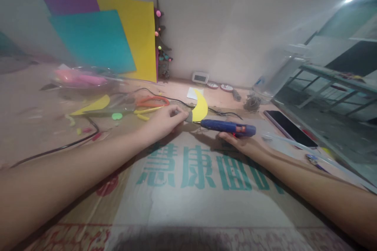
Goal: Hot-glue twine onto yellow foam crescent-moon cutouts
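My left hand (173,119) is closed in a pinch at the lower end of a yellow crescent moon cutout (201,108), which stands tilted upright. A small grey piece (190,117) shows between my fingertips and the crescent; how the two are joined I cannot tell. My right hand (237,141) is wrapped round a blue glue gun (220,126) from below, and a small red light glows on it. Its nozzle points left and lies right by the crescent's bottom edge and the grey piece; whether it touches is unclear.
Orange-handled scissors (153,101), a black cord (59,148) and a yellow sheet piece (92,106) lie to the left. A phone (290,127) and grey twine (251,102) lie to the right. Coloured sheets (94,43) lean on the wall near a small white clock (200,77).
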Motion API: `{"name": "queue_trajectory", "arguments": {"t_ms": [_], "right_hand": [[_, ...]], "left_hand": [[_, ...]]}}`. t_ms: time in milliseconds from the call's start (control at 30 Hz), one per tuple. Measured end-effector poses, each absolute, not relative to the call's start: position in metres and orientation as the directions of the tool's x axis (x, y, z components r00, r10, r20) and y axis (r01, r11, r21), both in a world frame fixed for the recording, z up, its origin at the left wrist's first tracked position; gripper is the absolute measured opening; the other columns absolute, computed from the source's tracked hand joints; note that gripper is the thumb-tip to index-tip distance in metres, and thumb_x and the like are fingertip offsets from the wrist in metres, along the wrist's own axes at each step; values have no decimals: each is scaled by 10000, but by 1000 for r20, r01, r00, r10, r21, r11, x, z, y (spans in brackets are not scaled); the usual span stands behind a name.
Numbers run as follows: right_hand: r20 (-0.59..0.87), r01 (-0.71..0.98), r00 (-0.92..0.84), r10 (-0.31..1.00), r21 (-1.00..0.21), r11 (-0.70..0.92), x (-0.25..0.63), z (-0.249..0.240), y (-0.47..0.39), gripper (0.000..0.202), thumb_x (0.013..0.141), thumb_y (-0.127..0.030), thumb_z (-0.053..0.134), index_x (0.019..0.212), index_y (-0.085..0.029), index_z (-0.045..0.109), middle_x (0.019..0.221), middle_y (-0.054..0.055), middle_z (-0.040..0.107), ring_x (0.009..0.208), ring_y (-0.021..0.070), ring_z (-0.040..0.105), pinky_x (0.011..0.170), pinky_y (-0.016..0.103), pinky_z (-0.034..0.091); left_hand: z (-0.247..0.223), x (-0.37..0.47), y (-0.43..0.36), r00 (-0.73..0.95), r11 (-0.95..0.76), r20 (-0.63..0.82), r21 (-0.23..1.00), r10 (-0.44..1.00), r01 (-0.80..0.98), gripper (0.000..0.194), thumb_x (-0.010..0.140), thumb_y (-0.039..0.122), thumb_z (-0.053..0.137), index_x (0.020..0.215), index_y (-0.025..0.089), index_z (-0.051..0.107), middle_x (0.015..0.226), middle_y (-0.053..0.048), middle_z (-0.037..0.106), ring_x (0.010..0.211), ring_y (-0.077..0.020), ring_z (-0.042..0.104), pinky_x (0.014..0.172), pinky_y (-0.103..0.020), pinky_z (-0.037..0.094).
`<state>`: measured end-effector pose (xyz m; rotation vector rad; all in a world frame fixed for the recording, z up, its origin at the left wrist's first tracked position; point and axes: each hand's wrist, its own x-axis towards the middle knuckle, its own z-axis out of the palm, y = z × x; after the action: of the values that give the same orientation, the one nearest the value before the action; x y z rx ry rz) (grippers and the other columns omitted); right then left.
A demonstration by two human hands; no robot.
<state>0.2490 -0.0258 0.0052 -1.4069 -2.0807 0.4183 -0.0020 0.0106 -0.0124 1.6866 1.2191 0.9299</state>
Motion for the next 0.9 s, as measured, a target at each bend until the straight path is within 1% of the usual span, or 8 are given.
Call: {"name": "queue_trajectory", "arguments": {"t_ms": [167,333,467,533,667,900], "right_hand": [[230,753,-244,942,-567,333,249,4,-26,231,783,-442,624,708,-239,543,651,9,620,611,198,592,558,303,458],[227,757,-233,945,-568,323,246,8,-28,253,770,-477,614,695,-245,545,641,15,615,599,205,587,550,313,449],[252,776,-235,939,-532,337,244,10,-28,285,757,-511,595,678,-251,510,629,14,585,595,213,569,548,326,436],[239,783,-224,945,-532,321,243,10,-28,293,753,-522,587,679,-251,503,637,16,579,594,213,562,552,331,434],[207,775,-224,953,-555,302,243,9,-28,285,751,-505,591,670,-248,496,626,13,562,593,205,548,547,323,430],[233,773,-219,947,-551,314,243,7,-26,281,746,-488,609,665,-246,492,610,0,544,571,189,523,527,311,413]], "left_hand": [[-11,-2,10,252,-168,83,926,964,337,287,839,464,538,737,200,491,536,43,523,453,-95,449,453,-203,343],[-13,-3,11,266,-175,88,930,960,323,292,846,463,528,729,200,483,528,49,511,448,-93,446,448,-204,338],[-13,-3,12,269,-180,94,931,958,316,293,847,461,531,729,197,483,529,50,509,447,-90,443,442,-203,333],[-14,-3,12,269,-182,96,931,958,317,296,847,463,531,727,196,482,532,49,513,449,-90,445,443,-203,334],[-14,-3,13,268,-175,89,933,959,316,301,846,468,533,728,196,485,535,45,524,447,-90,451,445,-204,340],[-15,-3,13,264,-178,94,932,960,317,297,843,466,536,725,199,486,525,50,516,442,-89,442,440,-203,335]]}}
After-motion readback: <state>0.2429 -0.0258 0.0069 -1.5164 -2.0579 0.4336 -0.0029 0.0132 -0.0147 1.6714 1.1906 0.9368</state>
